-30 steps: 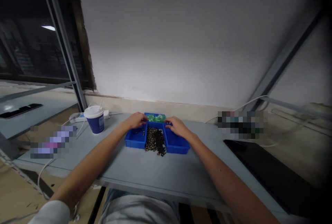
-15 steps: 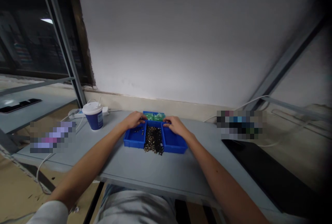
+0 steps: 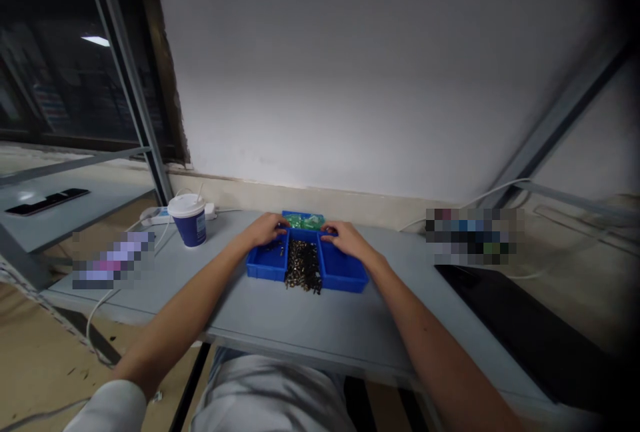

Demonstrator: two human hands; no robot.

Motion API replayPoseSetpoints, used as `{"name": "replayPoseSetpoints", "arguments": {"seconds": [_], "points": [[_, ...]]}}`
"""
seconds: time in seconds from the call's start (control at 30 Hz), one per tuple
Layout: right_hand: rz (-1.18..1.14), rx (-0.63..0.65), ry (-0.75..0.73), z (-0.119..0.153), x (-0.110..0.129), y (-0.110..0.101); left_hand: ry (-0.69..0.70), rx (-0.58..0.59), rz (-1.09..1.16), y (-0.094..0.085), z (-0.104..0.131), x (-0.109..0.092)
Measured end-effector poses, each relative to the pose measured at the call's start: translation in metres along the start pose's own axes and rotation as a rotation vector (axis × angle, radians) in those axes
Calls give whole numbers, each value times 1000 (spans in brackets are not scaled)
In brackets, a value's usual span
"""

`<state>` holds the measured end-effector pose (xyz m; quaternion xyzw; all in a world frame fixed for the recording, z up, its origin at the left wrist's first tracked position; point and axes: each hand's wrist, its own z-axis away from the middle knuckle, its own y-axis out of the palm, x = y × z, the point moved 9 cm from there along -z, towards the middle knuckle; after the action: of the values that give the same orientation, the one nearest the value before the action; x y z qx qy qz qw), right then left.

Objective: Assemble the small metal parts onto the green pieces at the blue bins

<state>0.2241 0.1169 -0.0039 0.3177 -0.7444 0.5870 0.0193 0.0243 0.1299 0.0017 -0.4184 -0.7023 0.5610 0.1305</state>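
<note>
My left hand [image 3: 268, 228] is over the back of the left blue bin [image 3: 265, 273], fingers curled and tips close together by the bin's inner wall. Whatever they pinch, if anything, is too small to make out. Over the back inner corner of the right blue bin [image 3: 346, 281] is my right hand [image 3: 345, 239], its thumb and fingertips slightly apart, with nothing visible between them. Between these bins lies a heap of small brass-and-dark metal parts [image 3: 303, 264]. Green pieces [image 3: 305, 221] fill a blue bin [image 3: 295, 213] behind. A few small parts lie in the left bin.
A lidded blue paper cup [image 3: 191, 227] with a straw stands left, beside a white power strip [image 3: 159, 216] and cables. A dark flat panel [image 3: 515, 332] lies along the right of the grey table [image 3: 300, 322]. Blurred items sit on both sides; a wall rises behind.
The whole view has shifted slightly, so the scene sits a little further right. Both hands keep nearly the same places at the bins; their fingers have moved only slightly.
</note>
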Motion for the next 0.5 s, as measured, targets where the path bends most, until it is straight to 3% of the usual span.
{"name": "replayPoseSetpoints", "arguments": {"seconds": [0.1, 0.23, 0.27, 0.37, 0.43, 0.5], "points": [[30, -70, -31, 5, 9, -19, -5, -5, -38, -7, 4, -6], [152, -246, -122, 21, 52, -51, 28, -193, -189, -43, 10, -20], [150, -223, -170, 25, 68, -49, 46, -236, -203, -51, 12, -24], [115, 32, -365, 41, 122, -19, 99, -322, -197, -68, 18, -34], [145, 182, -461, 54, 148, 4, 135, -336, -172, -71, 22, -42], [188, 242, -518, 63, 163, 19, 170, -326, -146, -68, 25, -51]]}}
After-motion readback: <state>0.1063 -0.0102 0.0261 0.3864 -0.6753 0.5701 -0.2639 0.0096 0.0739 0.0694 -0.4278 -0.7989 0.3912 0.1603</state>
